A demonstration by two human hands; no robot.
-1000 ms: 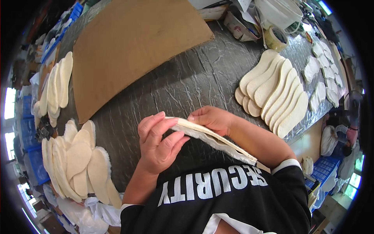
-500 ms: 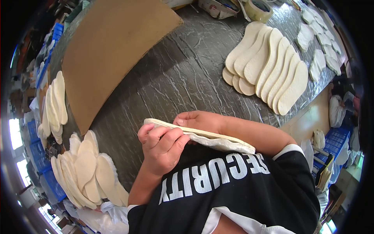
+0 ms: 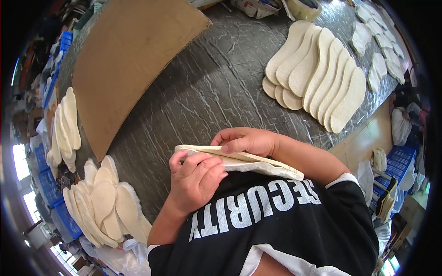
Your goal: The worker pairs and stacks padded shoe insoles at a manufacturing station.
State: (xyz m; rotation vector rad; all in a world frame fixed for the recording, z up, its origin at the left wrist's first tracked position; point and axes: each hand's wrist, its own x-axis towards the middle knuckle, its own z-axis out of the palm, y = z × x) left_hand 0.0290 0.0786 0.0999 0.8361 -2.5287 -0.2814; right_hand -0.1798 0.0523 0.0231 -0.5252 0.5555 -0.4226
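Close to my chest I hold a cream, fleecy shoe insole (image 3: 271, 166) edge-on, its white fuzzy side toward me. My left hand (image 3: 197, 177) is closed round its left part, fingers bent over the near side. My right hand (image 3: 246, 140) grips the far edge near the middle, thumb on top. A gap shows between a firmer upper layer and the fluffy lower layer. Beyond my right forearm lies a fanned stack of cream insoles (image 3: 317, 73). A looser pile of insoles (image 3: 103, 200) rests to the left of my left arm.
A brown cardboard sheet (image 3: 133, 60) covers the table's far left. More insoles (image 3: 64, 124) lie beyond its left edge. At the back are a tape roll (image 3: 305, 9) and a small container (image 3: 256, 7). White fleece pieces (image 3: 377, 71) lie far right. Blue crates (image 3: 398, 161) stand off the table.
My right thumb has come over the insole's top edge, and its layers now show a wider gap. The insole has tipped slightly, and my left fingers have shifted a little right.
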